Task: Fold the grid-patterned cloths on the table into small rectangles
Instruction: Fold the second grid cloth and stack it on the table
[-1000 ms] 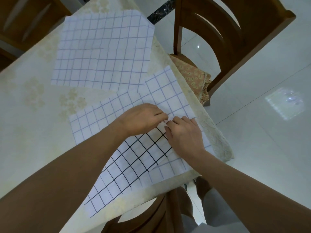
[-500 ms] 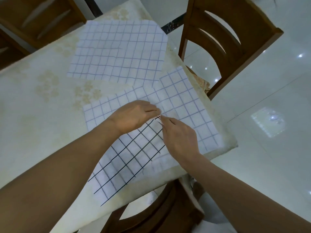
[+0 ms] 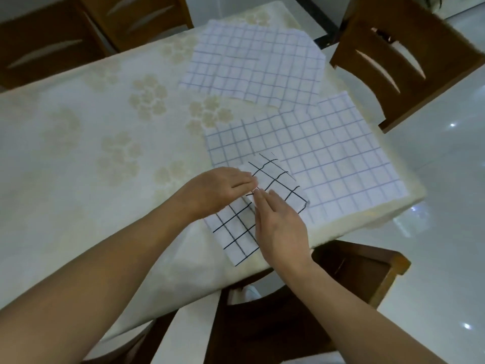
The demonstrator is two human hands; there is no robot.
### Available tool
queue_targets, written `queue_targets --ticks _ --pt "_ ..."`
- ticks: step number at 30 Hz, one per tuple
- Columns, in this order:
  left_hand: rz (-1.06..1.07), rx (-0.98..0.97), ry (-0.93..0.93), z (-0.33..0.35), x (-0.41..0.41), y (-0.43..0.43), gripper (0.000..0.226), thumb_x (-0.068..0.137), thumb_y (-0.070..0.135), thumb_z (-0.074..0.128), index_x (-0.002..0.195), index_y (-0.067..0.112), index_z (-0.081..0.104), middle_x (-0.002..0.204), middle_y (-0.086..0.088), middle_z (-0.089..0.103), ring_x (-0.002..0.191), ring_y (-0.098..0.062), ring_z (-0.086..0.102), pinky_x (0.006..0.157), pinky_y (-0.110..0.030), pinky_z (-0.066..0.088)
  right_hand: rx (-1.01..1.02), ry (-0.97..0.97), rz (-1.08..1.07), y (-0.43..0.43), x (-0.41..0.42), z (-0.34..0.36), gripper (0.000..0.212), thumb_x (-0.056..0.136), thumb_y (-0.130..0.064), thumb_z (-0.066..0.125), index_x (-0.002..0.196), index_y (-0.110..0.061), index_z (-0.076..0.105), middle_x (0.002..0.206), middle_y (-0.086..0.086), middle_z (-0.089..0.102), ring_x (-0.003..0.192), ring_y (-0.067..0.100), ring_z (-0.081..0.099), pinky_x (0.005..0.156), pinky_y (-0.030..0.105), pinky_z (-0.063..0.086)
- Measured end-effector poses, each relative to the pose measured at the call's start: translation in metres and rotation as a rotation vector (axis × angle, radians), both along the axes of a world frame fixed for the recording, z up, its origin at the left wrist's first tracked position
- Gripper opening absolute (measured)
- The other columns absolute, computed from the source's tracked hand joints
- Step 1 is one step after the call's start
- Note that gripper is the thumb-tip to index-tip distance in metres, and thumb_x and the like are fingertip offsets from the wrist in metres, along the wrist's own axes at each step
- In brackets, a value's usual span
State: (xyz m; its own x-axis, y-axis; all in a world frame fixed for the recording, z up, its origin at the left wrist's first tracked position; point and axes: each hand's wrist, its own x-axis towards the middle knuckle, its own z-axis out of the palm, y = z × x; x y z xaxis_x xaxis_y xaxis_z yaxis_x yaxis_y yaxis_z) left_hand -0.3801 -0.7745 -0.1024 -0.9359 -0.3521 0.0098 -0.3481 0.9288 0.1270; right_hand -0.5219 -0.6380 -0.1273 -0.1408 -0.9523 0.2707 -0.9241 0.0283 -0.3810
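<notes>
A white cloth with a bold black grid (image 3: 278, 183) lies folded into a narrow strip near the table's front edge, partly on top of a larger white cloth with a thin blue grid (image 3: 328, 158). My left hand (image 3: 217, 190) lies flat on the strip's left side, fingers straight. My right hand (image 3: 280, 227) presses flat on its middle, fingers straight and pointing away from me. A second blue-grid cloth (image 3: 257, 64) lies spread out further back, its near corner overlapping the first.
The table (image 3: 91, 143) wears a cream cloth with pale flower prints. Wooden chairs stand at the right (image 3: 399, 61), at the far left (image 3: 78, 30) and just below the front edge (image 3: 349, 279). Glossy white floor lies to the right.
The black-grid cloth was spread wide with both hands pinching its edge; now it is folded over into a smaller strip and both hands lie flat on it. The camera view shifted left.
</notes>
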Motion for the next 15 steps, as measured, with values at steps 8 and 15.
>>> queue_targets --ticks 8,15 --pt "-0.097 -0.022 0.111 -0.054 0.053 0.011 0.046 0.078 -0.016 0.068 0.122 -0.003 0.065 0.124 -0.014 0.068 0.115 -0.029 0.065 0.097 -0.045 0.054 0.155 0.067 0.024 0.018 0.048 -0.029 0.051 0.082 -0.001 0.072 0.131 0.003 0.060 0.127 0.019 0.065 0.120 0.032 0.063 0.109 0.035 0.039" --pt "-0.105 -0.038 0.113 -0.074 0.065 0.019 0.044 0.097 -0.004 0.029 0.115 -0.004 0.068 0.118 -0.015 0.070 0.111 -0.027 0.067 0.099 -0.043 0.052 0.234 0.080 0.036 0.025 0.067 -0.053 0.051 0.080 -0.013 0.078 0.128 -0.002 0.064 0.125 0.017 0.068 0.117 0.029 0.065 0.102 0.035 0.046"
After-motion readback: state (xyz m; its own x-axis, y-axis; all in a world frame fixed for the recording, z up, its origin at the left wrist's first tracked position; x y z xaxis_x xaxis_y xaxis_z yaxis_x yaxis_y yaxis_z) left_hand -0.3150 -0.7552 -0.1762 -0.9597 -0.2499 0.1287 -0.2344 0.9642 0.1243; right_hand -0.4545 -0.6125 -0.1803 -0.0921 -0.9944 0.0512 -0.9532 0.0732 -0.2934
